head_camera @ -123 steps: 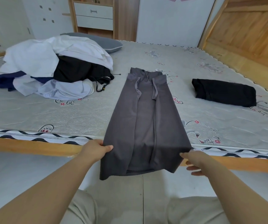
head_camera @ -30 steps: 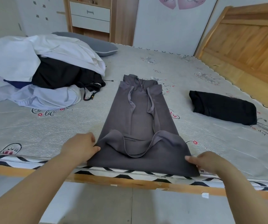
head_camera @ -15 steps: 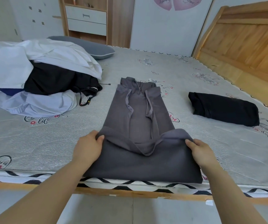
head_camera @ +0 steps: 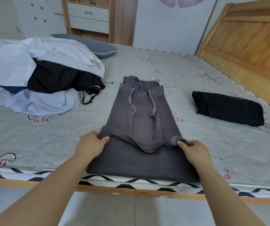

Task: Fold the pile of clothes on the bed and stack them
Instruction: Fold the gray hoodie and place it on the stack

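Note:
A long grey hooded garment (head_camera: 144, 111) lies lengthwise on the mattress (head_camera: 188, 75), hood and drawstrings at the far end. Its near end is doubled over toward the hood. My left hand (head_camera: 91, 145) grips the left corner of that folded edge and my right hand (head_camera: 193, 150) pinches the right corner. The edge sags in the middle between them. A pile of unfolded clothes (head_camera: 38, 75), white, black, dark blue and pale blue, sits at the left. A folded black garment (head_camera: 227, 108) lies at the right.
A grey pillow (head_camera: 88, 44) lies behind the pile. The wooden headboard (head_camera: 248, 38) rises at the right. A wooden shelf unit with drawers (head_camera: 88, 17) and a white wall stand behind the bed. The wooden bed frame (head_camera: 131, 192) runs along the near edge, tiled floor below.
The garment's near end hung off the bed edge; both hands lifted it onto the mattress and have carried the fold steadily farther toward the hood.

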